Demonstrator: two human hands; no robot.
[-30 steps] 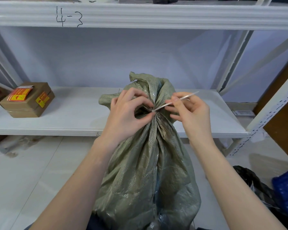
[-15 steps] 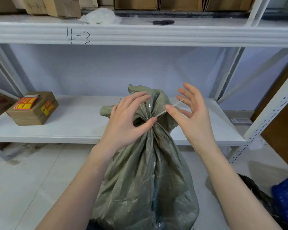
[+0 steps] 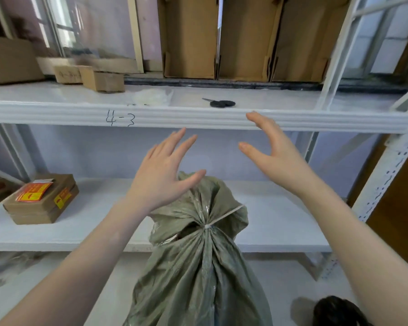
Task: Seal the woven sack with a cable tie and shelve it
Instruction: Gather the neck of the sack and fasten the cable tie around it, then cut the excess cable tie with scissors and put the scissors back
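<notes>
A green woven sack [image 3: 198, 267] stands upright on the floor in front of the white shelving. Its neck is bunched tight by a white cable tie [image 3: 222, 217], whose loose tail sticks out up and to the right. My left hand [image 3: 160, 170] hovers above the sack's top with fingers spread and nothing in it. My right hand [image 3: 273, 154] is raised higher, to the right, also spread and empty, its fingertips in front of the upper shelf's edge. Neither hand touches the sack.
The lower shelf [image 3: 280, 222] behind the sack holds a taped cardboard box [image 3: 40, 201] at the left. The upper shelf [image 3: 198, 116], marked 4-3, carries black scissors [image 3: 220, 103], a clear plastic bag [image 3: 153, 96], small boxes [image 3: 99, 77] and tall cartons [image 3: 245, 38]. A dark bag [image 3: 335, 311] lies at lower right.
Both hands have let go of the cable tie and the sack's neck and lifted upward with fingers spread. The view has tilted up, showing the upper shelf.
</notes>
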